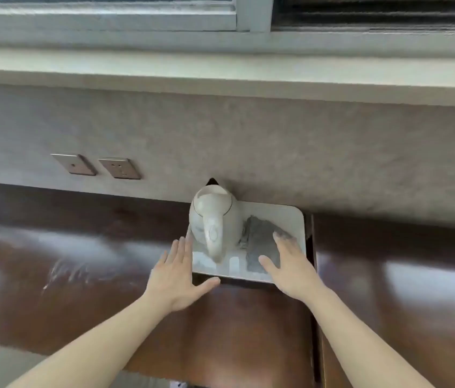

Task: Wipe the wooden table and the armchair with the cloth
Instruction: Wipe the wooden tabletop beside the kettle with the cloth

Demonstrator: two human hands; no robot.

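A grey cloth [260, 236] lies crumpled on a white tray [290, 214] at the back of the dark wooden table [81, 247]. My right hand [290, 267] hovers flat over the cloth and the tray's right side, fingers apart, holding nothing. My left hand [178, 278] is spread open at the tray's left front corner, its thumb along the tray's front edge. The armchair is not in view.
A cream kettle [212, 219] stands on the tray's left half, handle toward me. Two wall sockets [97, 165] sit above the table at the left. A windowsill [220, 79] runs overhead. A seam [314, 275] splits the table from another wooden surface at the right.
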